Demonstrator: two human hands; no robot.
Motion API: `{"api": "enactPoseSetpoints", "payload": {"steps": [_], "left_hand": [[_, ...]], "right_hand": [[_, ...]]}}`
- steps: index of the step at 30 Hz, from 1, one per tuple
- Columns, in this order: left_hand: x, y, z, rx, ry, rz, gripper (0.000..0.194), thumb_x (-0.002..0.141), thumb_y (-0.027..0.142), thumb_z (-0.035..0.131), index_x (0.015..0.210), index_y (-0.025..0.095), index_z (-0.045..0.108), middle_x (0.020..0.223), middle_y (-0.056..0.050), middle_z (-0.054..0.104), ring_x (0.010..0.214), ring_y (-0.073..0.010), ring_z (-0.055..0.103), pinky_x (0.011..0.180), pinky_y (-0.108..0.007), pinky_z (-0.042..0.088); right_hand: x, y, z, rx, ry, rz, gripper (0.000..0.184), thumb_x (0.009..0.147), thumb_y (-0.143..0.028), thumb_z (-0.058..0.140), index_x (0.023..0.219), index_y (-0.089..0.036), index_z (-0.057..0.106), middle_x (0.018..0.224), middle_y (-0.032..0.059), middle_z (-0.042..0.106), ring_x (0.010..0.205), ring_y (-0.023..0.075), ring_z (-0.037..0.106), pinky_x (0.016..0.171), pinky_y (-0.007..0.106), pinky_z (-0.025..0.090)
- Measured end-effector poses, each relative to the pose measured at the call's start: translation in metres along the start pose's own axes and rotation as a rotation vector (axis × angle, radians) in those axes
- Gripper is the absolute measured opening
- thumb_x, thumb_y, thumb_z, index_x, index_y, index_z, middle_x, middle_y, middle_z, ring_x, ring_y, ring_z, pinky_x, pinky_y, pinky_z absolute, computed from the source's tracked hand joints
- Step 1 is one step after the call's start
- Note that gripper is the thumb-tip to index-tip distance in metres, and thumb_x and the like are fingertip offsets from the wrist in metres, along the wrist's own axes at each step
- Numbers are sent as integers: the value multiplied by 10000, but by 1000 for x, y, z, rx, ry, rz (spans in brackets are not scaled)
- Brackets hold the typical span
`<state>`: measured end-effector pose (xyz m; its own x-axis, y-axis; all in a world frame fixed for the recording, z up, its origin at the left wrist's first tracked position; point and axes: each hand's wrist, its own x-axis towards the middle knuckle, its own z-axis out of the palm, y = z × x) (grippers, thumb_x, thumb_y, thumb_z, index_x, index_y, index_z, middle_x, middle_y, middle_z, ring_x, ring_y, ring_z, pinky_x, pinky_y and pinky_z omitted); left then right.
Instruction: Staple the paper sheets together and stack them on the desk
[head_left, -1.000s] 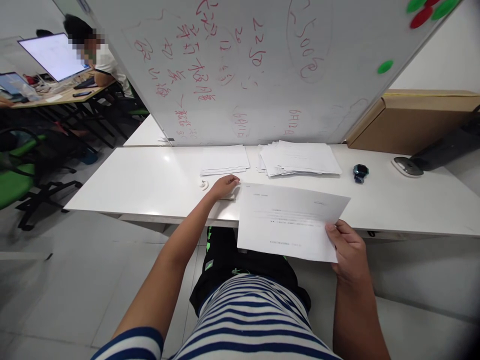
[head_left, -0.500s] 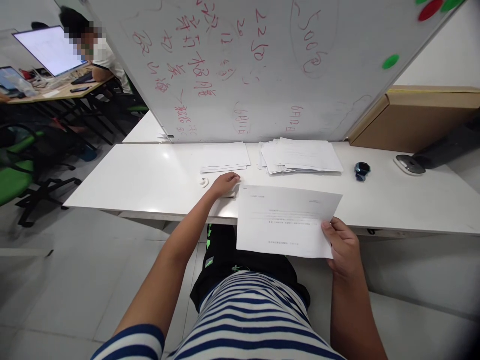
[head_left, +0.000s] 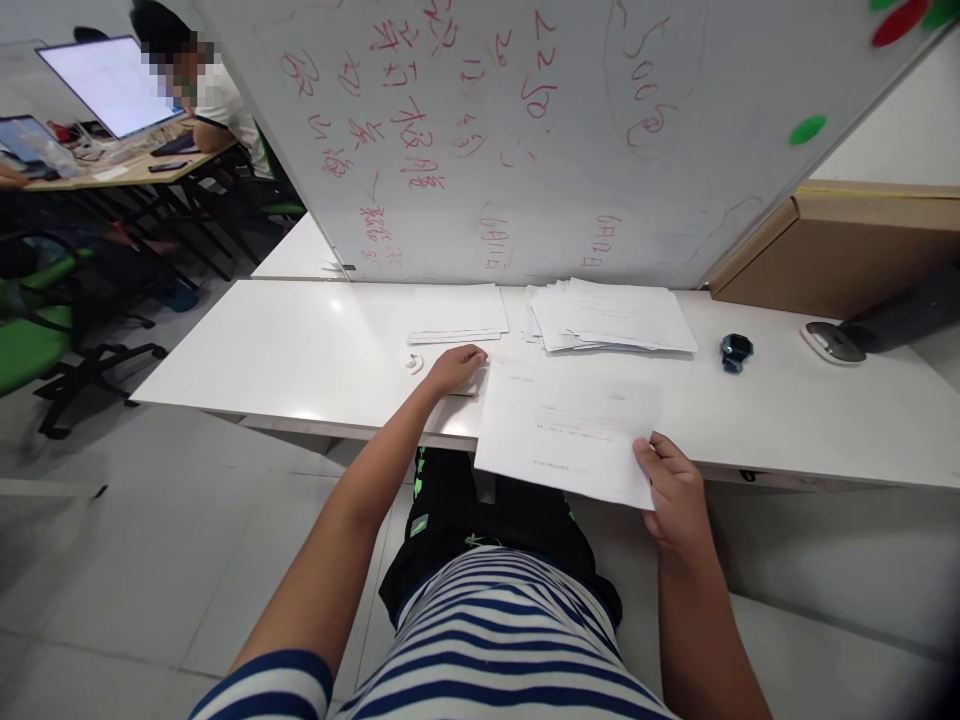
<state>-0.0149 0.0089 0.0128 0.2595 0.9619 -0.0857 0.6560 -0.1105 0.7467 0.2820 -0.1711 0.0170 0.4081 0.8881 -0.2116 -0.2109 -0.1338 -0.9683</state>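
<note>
- Printed sheet point(head_left: 566, 430): between the two hands, partly over the white table point(head_left: 300, 350), partly past its near edge; one page or several, cannot tell.
- Right hand point(head_left: 675, 485): nearly closed, thumb and fingers pinching the sheet's right edge toward its near corner; likely to crease or twist there under too hard a grip.
- Left hand point(head_left: 459, 368): fingers curled in at the sheet's far left corner; firm pinch or mere touch, cannot tell. With a loose hold, possible slip and skew of that corner.
- Beneath the left hand: small pale object point(head_left: 463, 391), mostly hidden; could snag the sheet or get nudged off the table by the wrist.
- Just beyond the left hand: thin paper stack point(head_left: 457, 308), easily brushed askew by knuckles.
- Ahead, between the hands: thick paper stack point(head_left: 626, 318), unevenly piled; might fan out from a sweep of the sheet.
</note>
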Motion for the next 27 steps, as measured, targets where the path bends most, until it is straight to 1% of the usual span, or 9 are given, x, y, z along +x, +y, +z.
{"api": "enactPoseSetpoints", "payload": {"steps": [4,6,8,10,12,18,22,25,27], "left_hand": [[1,-1,-1,32,5,32,353,857,437,419,1016,236,662,1064,-24,688,993,-233,601,856,-318,458],[3,-2,-1,55,19,9,349,848,431,445,1028,230,666,1091,-56,684,1019,-267,599,849,-339,458],[4,-2,1,99,32,-13,338,850,424,452,1002,223,677,1088,-82,686,1019,-287,602,839,-356,457],[5,-1,4,159,60,8,326,865,405,428,966,224,680,1063,-82,692,1003,-278,608,838,-361,455],[4,0,6,219,82,55,313,875,373,404,966,231,668,1056,-67,689,997,-258,606,843,-357,452],[2,2,8,301,105,57,294,870,347,398,958,240,658,1023,-65,691,961,-248,610,806,-344,460],[2,0,11,327,136,57,276,859,340,412,924,247,664,989,-63,697,941,-249,618,796,-345,463],[3,-2,13,335,155,67,273,859,344,411,909,249,662,971,-55,702,930,-247,625,789,-351,467],[4,-3,13,335,165,68,269,857,348,415,898,248,661,956,-53,705,919,-244,629,777,-349,468]], "right_hand": [[40,-4,39,54,22,-70,387,712,-434,693,1003,-184,644,900,41,703,837,201,646,754,325,515],[71,-8,66,30,-29,-160,385,741,-447,638,1012,-174,627,906,40,686,854,186,627,775,307,495],[105,-12,97,-76,-38,-255,332,769,-435,569,964,-170,617,840,18,658,815,164,598,748,272,476],[137,-15,131,-316,-6,-258,281,803,-415,465,845,-171,598,695,-7,593,670,140,535,641,245,451],[165,-19,165,-384,-37,-258,259,801,-382,440,772,-169,584,608,-16,537,597,133,477,575,241,420],[210,-28,252,-566,-187,-309,271,788,-327,423,777,-147,625,614,10,574,667,162,504,633,247,424],[220,-21,280,-713,-254,-324,279,786,-272,432,867,-129,657,768,63,654,790,203,564,734,279,438],[221,-10,285,-823,-246,-339,351,784,-244,478,1068,-103,630,1000,144,656,950,249,580,845,327,423],[217,-2,283,-882,-224,-380,463,797,-233,493,1236,-93,535,1182,189,584,1087,276,534,920,362,391]]}}
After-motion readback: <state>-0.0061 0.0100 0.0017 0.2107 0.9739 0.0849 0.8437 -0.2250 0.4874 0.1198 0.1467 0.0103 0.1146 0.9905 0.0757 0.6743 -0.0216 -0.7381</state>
